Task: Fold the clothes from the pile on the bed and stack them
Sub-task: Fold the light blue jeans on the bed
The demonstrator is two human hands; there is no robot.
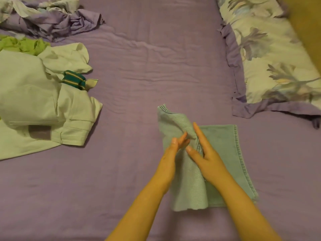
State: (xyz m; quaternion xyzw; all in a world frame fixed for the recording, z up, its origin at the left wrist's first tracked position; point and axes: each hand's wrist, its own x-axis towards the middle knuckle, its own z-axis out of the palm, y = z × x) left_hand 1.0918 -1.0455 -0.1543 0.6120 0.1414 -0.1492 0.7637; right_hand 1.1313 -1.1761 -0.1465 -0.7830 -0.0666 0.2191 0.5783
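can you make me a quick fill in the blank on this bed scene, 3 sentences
1. Both hands work on a pale ____ denim garment.
2. The bed sheet is ____.
3. The floral pillow lies on the ____ side of the picture.

Missing words: green; purple; right

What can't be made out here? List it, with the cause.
Head view only:
- What kind of garment the green denim piece is: folded, partly under the left hand and right hand.
- Full extent of the clothes pile: cut off by the left edge.
- The floral pillow: its far corner is hidden by a blurred yellowish shape.
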